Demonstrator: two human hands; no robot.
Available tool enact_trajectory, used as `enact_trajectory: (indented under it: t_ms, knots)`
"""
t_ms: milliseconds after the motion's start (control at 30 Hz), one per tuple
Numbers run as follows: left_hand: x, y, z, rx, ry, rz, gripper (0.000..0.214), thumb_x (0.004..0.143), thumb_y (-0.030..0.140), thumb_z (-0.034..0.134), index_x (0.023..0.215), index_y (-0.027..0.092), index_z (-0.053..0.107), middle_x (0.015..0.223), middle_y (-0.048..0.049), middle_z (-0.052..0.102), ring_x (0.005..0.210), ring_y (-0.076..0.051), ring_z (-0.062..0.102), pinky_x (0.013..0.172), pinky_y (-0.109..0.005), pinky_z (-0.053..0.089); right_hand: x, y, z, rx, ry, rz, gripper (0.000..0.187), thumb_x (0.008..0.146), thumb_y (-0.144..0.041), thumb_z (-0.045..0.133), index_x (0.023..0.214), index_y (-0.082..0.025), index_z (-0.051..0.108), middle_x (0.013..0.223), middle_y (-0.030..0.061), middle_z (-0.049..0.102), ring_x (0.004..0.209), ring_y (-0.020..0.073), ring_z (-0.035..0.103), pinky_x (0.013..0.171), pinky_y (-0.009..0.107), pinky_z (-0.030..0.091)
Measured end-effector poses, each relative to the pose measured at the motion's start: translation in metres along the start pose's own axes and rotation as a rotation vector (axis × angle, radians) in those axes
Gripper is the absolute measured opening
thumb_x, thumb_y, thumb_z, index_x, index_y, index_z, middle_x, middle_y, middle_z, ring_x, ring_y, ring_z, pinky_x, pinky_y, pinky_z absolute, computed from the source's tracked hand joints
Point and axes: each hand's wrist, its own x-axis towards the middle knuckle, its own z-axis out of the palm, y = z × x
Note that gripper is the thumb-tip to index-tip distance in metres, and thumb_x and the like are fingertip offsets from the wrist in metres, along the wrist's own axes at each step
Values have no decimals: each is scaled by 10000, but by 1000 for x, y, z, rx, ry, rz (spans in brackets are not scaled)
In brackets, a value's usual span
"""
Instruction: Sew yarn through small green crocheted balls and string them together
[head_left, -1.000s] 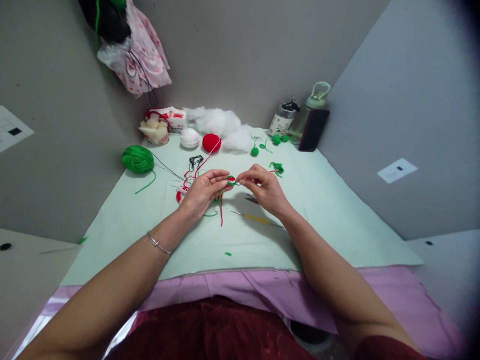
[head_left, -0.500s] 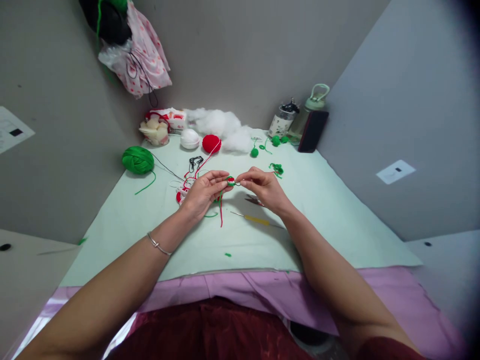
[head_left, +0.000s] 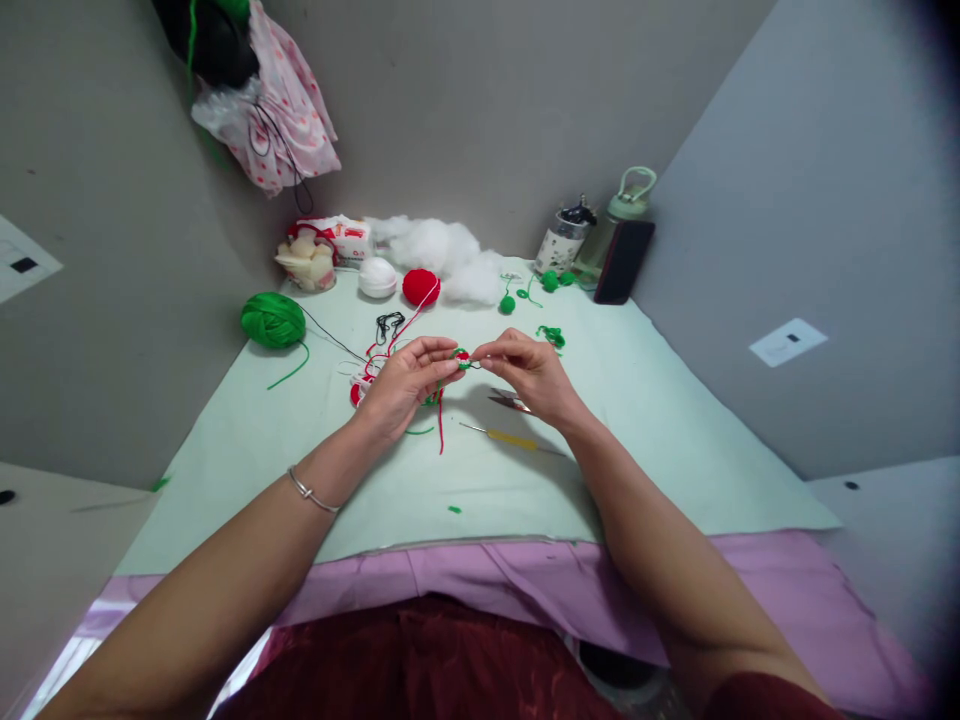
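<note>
Between the thumb and fingers of my left hand (head_left: 405,382) is a small crocheted piece (head_left: 463,360) in red, white and green. Close against it, my right hand (head_left: 531,372) pinches a thin dark strand (head_left: 474,366) at the piece's right edge. Whether a needle is in that pinch is too small to tell. A red yarn tail (head_left: 442,428) hangs below my left fingers. Partly hidden under my right hand lie scissors (head_left: 508,400). A crochet hook with a yellow handle (head_left: 511,439) rests nearer to me on the pale green cloth.
Left of my hands sits a green yarn ball (head_left: 273,320). Farther back are a white ball (head_left: 377,278), a red yarn ball (head_left: 421,288) and white stuffing (head_left: 439,245). At back right stand a pen cup (head_left: 559,245), a bottle (head_left: 631,205) and a phone (head_left: 624,262).
The crocheted piece has turned slightly in my left fingers, showing more red. Both hands stay nearly in place, and the whole view has shifted a little.
</note>
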Motion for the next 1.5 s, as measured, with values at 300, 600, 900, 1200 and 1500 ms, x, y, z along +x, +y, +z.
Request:
enact_trajectory:
  t_ms: [300,600,900,1200,1500]
  knots:
    - [1,-6,-3,49,-25,-29,320,702,187,870,977,139,714,917,-43,738,871,-143,712,941,-322,552,2,0,4,98,0,100,89,832,-275,745,841,-189,767,747,-2,599,637,111,475,609,283,374]
    - [3,-14,0,84,34,27,360,662,240,888,943,155,678,875,-32,733,830,-152,705,905,-341,541,-12,-10,28,-300,79,-147,147,965,-188,562,1011,-218,698,950,51,684,803,151,639,716,274,489]
    - [5,-18,0,253,35,89,335,659,295,874,885,150,676,810,-9,693,789,-138,660,825,-293,520,-17,-10,32,-791,27,-346,304,975,-84,461,1049,-260,699,1138,57,701,816,134,621,624,240,410]
    - [3,-13,2,262,23,107,272,672,213,821,891,148,674,814,-6,683,765,-130,648,794,-283,519,-17,-6,35,-463,99,-406,270,1001,-158,461,1012,-247,716,1045,86,733,900,164,691,750,276,527]
    - [4,-17,-3,230,-9,81,291,723,254,798,987,178,702,751,16,665,753,-138,637,796,-294,492,-10,-19,40,96,158,-30,251,1012,-470,517,942,-231,555,846,41,690,662,136,646,627,286,529]
